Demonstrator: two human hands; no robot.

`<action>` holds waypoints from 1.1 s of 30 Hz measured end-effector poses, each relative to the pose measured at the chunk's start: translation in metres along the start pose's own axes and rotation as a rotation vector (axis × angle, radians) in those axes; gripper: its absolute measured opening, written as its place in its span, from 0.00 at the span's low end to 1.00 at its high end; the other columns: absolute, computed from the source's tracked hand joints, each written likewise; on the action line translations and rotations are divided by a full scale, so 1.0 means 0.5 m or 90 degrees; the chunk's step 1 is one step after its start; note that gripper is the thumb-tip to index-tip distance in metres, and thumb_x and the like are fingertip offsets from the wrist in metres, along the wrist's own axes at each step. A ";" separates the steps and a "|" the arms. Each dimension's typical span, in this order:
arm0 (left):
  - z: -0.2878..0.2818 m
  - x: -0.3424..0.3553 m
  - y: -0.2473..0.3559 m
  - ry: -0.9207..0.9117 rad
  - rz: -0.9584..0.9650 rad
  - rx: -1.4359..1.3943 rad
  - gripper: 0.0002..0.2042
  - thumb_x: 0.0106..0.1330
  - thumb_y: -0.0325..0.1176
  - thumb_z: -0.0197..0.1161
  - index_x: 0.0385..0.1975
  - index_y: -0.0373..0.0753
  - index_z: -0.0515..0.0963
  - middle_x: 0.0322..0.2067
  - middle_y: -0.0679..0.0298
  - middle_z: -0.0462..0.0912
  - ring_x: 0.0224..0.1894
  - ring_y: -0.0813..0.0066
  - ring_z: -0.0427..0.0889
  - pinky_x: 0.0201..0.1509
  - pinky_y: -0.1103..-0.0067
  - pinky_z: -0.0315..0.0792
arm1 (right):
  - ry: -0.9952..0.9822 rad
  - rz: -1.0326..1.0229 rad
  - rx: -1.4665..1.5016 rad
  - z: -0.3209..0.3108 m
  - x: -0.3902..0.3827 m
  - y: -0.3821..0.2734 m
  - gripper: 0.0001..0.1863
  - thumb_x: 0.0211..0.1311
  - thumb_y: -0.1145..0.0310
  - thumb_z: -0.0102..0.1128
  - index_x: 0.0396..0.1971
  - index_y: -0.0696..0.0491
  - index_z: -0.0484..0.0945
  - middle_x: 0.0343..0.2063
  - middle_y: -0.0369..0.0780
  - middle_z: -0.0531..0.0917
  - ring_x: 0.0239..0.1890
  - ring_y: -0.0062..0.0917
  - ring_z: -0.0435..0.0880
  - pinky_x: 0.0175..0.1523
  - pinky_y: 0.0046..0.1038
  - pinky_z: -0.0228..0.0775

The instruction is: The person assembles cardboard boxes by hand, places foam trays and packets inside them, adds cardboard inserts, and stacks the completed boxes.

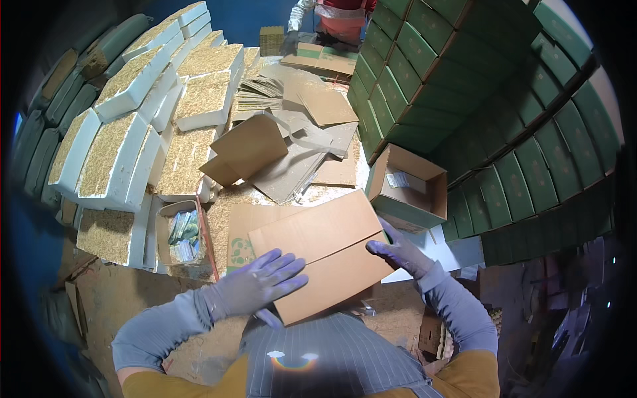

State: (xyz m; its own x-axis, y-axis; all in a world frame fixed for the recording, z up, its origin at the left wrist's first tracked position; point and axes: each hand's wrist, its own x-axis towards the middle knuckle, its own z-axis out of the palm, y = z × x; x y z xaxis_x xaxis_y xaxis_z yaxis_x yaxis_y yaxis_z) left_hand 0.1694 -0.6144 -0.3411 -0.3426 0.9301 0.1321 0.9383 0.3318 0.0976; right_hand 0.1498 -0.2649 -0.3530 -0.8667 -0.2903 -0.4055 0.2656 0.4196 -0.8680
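Observation:
A brown cardboard box [332,255] lies tilted in front of me, its two top flaps folded down with a narrow seam between them. My left hand [255,285], in a grey-purple glove, rests flat on the box's left part with fingers stretched out and the thumb by the near left edge. At the right side my gloved right hand [401,251] grips the box, thumb on top and the other fingers hidden behind the edge. Partly under the box's left side is another piece of cardboard [240,245] with green print.
An opened green box [406,189] with a small packet inside stands at the right, before tall stacks of green boxes [424,73]. White foam trays [113,156] of shavings are piled left, near a carton of small packets [182,232]. Loose cardboard [255,149] lies ahead; a person [332,20] works beyond.

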 end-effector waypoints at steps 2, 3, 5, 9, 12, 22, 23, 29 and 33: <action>0.047 -0.036 -0.063 0.088 0.018 -0.016 0.22 0.66 0.43 0.56 0.57 0.39 0.69 0.58 0.54 0.68 0.61 0.56 0.68 0.65 0.66 0.62 | 0.011 -0.086 0.046 -0.016 0.004 -0.030 0.46 0.56 0.48 0.60 0.68 0.56 0.51 0.67 0.47 0.56 0.69 0.33 0.54 0.69 0.33 0.48; 0.059 -0.041 -0.104 0.166 -0.025 -0.064 0.19 0.68 0.39 0.53 0.56 0.40 0.70 0.57 0.55 0.70 0.60 0.59 0.68 0.64 0.67 0.63 | 0.019 -0.170 0.090 -0.025 0.013 -0.045 0.44 0.59 0.46 0.57 0.68 0.55 0.51 0.67 0.47 0.58 0.69 0.33 0.54 0.70 0.32 0.46; 0.089 -0.046 -0.117 0.329 -0.442 -0.508 0.16 0.69 0.33 0.50 0.53 0.36 0.72 0.52 0.56 0.74 0.54 0.65 0.74 0.59 0.71 0.68 | 0.016 -0.357 0.198 -0.043 0.018 -0.074 0.43 0.60 0.44 0.53 0.68 0.55 0.54 0.66 0.47 0.60 0.70 0.32 0.53 0.72 0.33 0.42; 0.361 -0.080 -0.130 0.349 -0.632 -0.323 0.18 0.71 0.34 0.47 0.54 0.30 0.68 0.47 0.53 0.79 0.43 0.64 0.81 0.51 0.73 0.73 | 0.087 -0.131 0.119 -0.015 0.114 -0.019 0.25 0.65 0.54 0.53 0.54 0.57 0.71 0.51 0.41 0.75 0.55 0.27 0.72 0.60 0.26 0.61; 0.222 -0.057 -0.088 0.197 -0.735 -0.183 0.23 0.67 0.35 0.53 0.58 0.29 0.64 0.53 0.47 0.73 0.55 0.58 0.73 0.62 0.71 0.64 | 0.279 -0.363 -0.198 -0.038 0.167 0.175 0.15 0.64 0.64 0.52 0.46 0.56 0.76 0.38 0.31 0.77 0.39 0.16 0.74 0.46 0.20 0.67; -0.049 -0.567 -0.415 1.051 -1.136 -0.501 0.46 0.66 0.66 0.37 0.68 0.26 0.40 0.67 0.37 0.42 0.66 0.44 0.54 0.69 0.66 0.52 | 0.207 -0.147 0.075 0.043 0.096 0.025 0.11 0.64 0.69 0.49 0.41 0.56 0.76 0.32 0.30 0.76 0.35 0.13 0.71 0.43 0.16 0.64; -0.075 -0.528 -0.425 1.046 -1.125 -0.510 0.46 0.66 0.66 0.37 0.68 0.26 0.40 0.67 0.37 0.42 0.66 0.44 0.54 0.69 0.66 0.52 | 0.202 -0.129 0.113 0.037 0.099 0.039 0.11 0.63 0.70 0.49 0.42 0.56 0.76 0.32 0.30 0.76 0.36 0.13 0.71 0.43 0.17 0.64; -0.071 -0.622 -0.480 1.290 -0.791 -0.710 0.35 0.62 0.50 0.61 0.59 0.28 0.61 0.48 0.51 0.75 0.47 0.56 0.79 0.55 0.67 0.74 | 0.164 -0.119 0.137 0.053 0.078 0.005 0.11 0.63 0.71 0.50 0.43 0.55 0.76 0.34 0.31 0.77 0.37 0.13 0.73 0.45 0.17 0.65; -0.116 -0.522 -0.324 1.164 -0.606 -0.826 0.27 0.62 0.40 0.63 0.56 0.32 0.63 0.48 0.50 0.74 0.49 0.59 0.78 0.52 0.67 0.76 | 0.216 -0.110 0.090 0.041 0.054 0.015 0.11 0.64 0.70 0.50 0.42 0.56 0.77 0.34 0.32 0.78 0.37 0.15 0.74 0.46 0.18 0.66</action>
State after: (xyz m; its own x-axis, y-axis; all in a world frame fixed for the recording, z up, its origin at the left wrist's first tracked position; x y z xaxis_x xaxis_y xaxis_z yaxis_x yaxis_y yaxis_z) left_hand 0.1041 -0.9199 -0.3342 -0.8148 -0.5796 -0.0092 0.3306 -0.4778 0.8139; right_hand 0.1371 -0.2874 -0.3764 -0.9875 -0.0358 -0.1536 0.1391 0.2611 -0.9552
